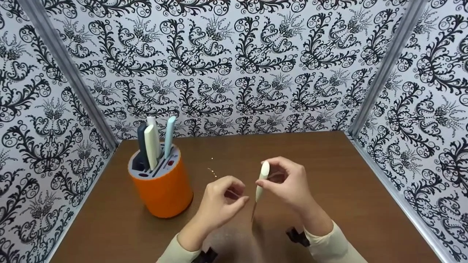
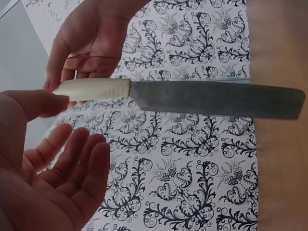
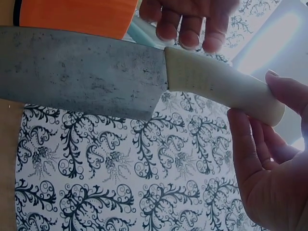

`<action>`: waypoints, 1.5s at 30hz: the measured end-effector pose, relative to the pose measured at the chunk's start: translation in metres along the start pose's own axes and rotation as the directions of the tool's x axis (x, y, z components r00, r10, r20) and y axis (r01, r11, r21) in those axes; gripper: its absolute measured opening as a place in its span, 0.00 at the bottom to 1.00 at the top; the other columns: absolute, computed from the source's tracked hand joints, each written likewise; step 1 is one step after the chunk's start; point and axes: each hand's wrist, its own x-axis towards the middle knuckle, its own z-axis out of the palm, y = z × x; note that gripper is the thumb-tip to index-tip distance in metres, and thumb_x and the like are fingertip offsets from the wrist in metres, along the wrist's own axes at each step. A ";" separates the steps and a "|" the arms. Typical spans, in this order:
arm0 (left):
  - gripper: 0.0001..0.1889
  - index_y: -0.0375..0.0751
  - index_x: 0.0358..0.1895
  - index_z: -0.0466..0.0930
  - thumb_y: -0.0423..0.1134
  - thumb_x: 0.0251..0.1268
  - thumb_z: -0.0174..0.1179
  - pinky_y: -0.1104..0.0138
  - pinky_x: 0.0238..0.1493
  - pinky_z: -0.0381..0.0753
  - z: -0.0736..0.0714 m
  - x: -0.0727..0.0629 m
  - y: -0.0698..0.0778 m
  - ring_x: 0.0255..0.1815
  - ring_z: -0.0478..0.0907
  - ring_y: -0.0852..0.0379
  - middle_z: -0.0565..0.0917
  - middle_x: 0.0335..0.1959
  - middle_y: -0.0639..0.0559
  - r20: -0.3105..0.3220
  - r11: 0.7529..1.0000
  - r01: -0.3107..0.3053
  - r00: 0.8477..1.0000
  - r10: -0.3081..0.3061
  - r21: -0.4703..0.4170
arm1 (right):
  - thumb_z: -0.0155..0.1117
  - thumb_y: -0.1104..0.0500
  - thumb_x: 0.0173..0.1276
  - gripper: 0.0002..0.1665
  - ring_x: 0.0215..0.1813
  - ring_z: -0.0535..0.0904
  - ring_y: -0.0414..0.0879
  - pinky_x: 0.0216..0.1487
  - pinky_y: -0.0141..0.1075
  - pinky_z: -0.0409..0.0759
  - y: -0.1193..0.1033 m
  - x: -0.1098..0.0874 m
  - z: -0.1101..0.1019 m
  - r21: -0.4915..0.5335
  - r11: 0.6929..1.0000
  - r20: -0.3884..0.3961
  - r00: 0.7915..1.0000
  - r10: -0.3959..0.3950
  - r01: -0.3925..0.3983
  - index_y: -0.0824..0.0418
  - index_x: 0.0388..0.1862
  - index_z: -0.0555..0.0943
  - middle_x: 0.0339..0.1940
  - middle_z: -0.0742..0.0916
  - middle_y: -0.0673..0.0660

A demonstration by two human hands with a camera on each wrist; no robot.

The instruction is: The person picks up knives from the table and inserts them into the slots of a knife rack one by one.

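Observation:
A kitchen knife with a cream handle (image 3: 207,79) and a broad grey blade (image 2: 211,100) points down over the table in the head view. My right hand (image 1: 289,182) pinches the handle near its butt end between thumb and fingers. Dark specks mark the blade (image 3: 86,72) in the right wrist view. To the left of the knife, my left hand (image 1: 221,199) is held with bent, loose fingers and nothing in them. Its thumb overlaps the handle's end in the left wrist view, while the head view shows a gap between hand and knife.
An orange knife block (image 1: 162,193) with a grey slotted top stands at left on the brown table (image 1: 329,175). Several handles rise from it: dark, white, cream and light blue (image 1: 169,137). Patterned walls (image 1: 256,65) enclose the back and sides.

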 end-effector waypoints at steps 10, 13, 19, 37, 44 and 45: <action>0.17 0.45 0.44 0.84 0.31 0.54 0.80 0.66 0.41 0.92 0.008 -0.003 0.000 0.37 0.90 0.56 0.88 0.38 0.53 0.001 0.997 -0.037 0.999 0.037 -0.064 | 0.87 0.69 0.50 0.24 0.34 0.89 0.40 0.36 0.38 0.92 -0.003 -0.009 0.006 0.021 0.997 0.077 0.995 -0.070 0.069 0.63 0.48 0.89 0.36 0.89 0.57; 0.17 0.48 0.44 0.84 0.33 0.54 0.81 0.66 0.43 0.92 0.009 -0.003 0.000 0.38 0.90 0.56 0.88 0.39 0.55 0.024 0.997 -0.011 1.000 0.013 -0.075 | 0.87 0.69 0.51 0.24 0.35 0.89 0.40 0.36 0.38 0.92 -0.005 -0.011 0.008 0.029 0.996 0.099 0.992 -0.082 0.080 0.62 0.48 0.89 0.36 0.90 0.57; 0.15 0.51 0.44 0.84 0.37 0.58 0.80 0.66 0.44 0.92 0.011 -0.004 0.001 0.38 0.90 0.57 0.88 0.39 0.57 0.032 0.996 -0.015 0.999 0.018 -0.084 | 0.86 0.70 0.51 0.24 0.35 0.88 0.39 0.35 0.37 0.92 -0.007 -0.012 0.010 0.045 0.993 0.118 0.986 -0.116 0.112 0.63 0.48 0.89 0.36 0.90 0.58; 0.14 0.48 0.45 0.85 0.35 0.59 0.79 0.58 0.40 0.93 0.011 -0.006 0.009 0.36 0.87 0.62 0.88 0.38 0.52 0.052 0.971 0.045 0.998 -0.033 -0.236 | 0.85 0.72 0.52 0.23 0.33 0.88 0.40 0.33 0.35 0.90 -0.009 -0.014 0.012 0.099 0.992 0.142 0.985 -0.095 0.081 0.65 0.48 0.88 0.36 0.91 0.60; 0.15 0.45 0.45 0.85 0.28 0.58 0.77 0.55 0.40 0.93 0.013 -0.006 0.009 0.36 0.86 0.62 0.88 0.37 0.49 0.055 0.954 0.069 0.997 -0.055 -0.291 | 0.86 0.70 0.52 0.23 0.33 0.88 0.41 0.34 0.36 0.91 -0.007 -0.015 0.013 0.103 0.992 0.157 0.984 -0.087 0.072 0.63 0.48 0.89 0.36 0.90 0.60; 0.15 0.45 0.45 0.85 0.29 0.58 0.77 0.55 0.40 0.93 0.013 -0.007 0.009 0.36 0.87 0.61 0.88 0.37 0.49 0.060 0.952 0.072 0.997 -0.056 -0.298 | 0.86 0.70 0.52 0.24 0.33 0.88 0.41 0.34 0.36 0.91 -0.006 -0.015 0.013 0.104 0.992 0.156 0.984 -0.090 0.074 0.63 0.48 0.89 0.36 0.90 0.60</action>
